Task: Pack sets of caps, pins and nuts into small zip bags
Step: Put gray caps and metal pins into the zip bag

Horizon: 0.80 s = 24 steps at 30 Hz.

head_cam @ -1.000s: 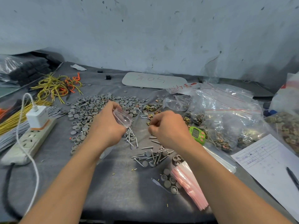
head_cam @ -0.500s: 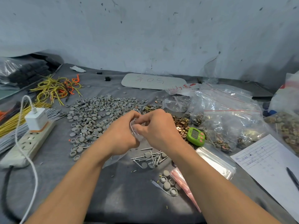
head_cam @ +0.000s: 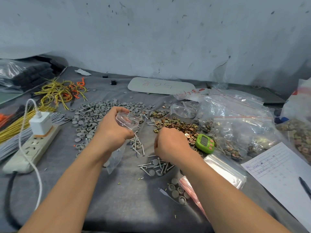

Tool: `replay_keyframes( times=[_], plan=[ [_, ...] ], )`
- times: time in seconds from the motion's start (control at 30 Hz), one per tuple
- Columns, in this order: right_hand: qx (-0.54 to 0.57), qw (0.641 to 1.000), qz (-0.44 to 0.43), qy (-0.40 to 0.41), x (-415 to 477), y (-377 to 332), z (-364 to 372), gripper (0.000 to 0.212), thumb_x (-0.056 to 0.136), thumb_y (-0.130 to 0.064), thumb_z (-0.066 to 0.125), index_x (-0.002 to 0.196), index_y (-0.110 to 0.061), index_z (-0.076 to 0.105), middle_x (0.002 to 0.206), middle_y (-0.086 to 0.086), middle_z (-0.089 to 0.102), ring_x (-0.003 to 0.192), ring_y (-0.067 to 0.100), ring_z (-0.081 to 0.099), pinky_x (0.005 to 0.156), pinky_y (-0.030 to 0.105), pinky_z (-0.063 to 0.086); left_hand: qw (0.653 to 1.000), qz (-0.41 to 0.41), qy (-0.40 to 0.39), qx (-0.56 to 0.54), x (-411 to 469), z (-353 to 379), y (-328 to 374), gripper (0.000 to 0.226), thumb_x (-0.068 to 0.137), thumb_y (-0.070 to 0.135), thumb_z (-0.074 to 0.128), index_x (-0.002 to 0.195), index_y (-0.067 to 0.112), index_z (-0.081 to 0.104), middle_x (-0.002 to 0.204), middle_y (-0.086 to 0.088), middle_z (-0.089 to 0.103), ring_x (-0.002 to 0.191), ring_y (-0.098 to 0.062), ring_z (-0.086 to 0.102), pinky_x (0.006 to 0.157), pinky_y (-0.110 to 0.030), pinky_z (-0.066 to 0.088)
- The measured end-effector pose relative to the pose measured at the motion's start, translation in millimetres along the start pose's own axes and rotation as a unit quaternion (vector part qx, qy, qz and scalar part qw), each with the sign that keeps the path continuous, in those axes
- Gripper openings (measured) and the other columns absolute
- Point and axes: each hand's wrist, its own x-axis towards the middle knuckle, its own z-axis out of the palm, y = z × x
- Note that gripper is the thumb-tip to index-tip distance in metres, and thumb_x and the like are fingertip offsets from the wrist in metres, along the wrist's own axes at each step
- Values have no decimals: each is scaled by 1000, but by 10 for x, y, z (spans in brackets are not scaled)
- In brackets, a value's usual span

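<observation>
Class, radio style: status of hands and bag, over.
Left hand holds small zip bag, mouth open. Right hand curled over pins, grasp hidden. Nothing between them.

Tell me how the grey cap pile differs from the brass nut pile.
The grey caps are round and matte; the nuts are squarish, shiny and brassy. The caps spread wide at left; the nuts heap tighter at right. Both lie loose on the grey cloth.
</observation>
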Motion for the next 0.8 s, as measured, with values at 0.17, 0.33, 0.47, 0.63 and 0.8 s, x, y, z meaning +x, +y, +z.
replay_keyframes(
  times=[0.17,0.33,0.47,0.63,0.8],
  plan=[
    [-63,998,-16,-11,-31,-8,-11,15,91,-13,62,82,-17,50,67,-3,40,80,27,46,103,49,38,1000,10,5,22,17,11,-18,73,68,-14,78,118,36,58,100,3,69,81,-17,70,62,-30,53],
    [-13,999,10,41,-65,-69,-97,13,90,-11,64,79,-19,64,67,-4,53,70,23,49,105,46,41,991,26,6,133,26,13,-61,71,70,-6,79,117,41,52,94,9,66,76,-12,66,56,-26,46],
    [154,974,29,165,-112,-16,-265,12,92,-23,71,89,-28,81,72,-9,68,73,20,59,99,40,50,964,61,12,258,-1,51,-53,63,81,11,78,123,45,46,92,13,62,72,-12,62,57,-30,45],
    [134,967,-79,201,-206,-81,-239,13,91,-26,71,85,-31,81,71,-16,66,79,12,55,103,35,34,935,59,-71,342,-55,150,-20,76,76,5,79,130,48,47,108,8,67,74,-13,65,65,-37,58],
    [150,960,-145,189,-187,-215,-124,20,97,-31,67,83,-30,82,65,-9,64,73,16,51,101,39,33,940,55,-114,316,-61,167,25,79,71,4,78,125,52,48,107,8,68,78,-12,66,58,-33,55]
  ],
)
